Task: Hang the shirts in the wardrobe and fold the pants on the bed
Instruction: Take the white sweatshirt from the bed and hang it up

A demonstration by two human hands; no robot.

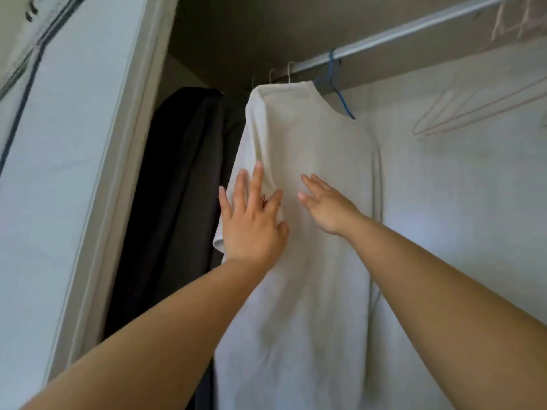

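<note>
White shirt on a blue hanger hooked over the rail, my left hand flat on its sleeve, fingers spread, my right hand flat on its chest, hands apart, dark clothes hanging just left, pink hangers well right.

The shirt hangs on a hanger from the rail, other garments just left of it, bare hangers well off to its right. The left hand lies on its sleeve, the right hand beside it, on its front.
</note>
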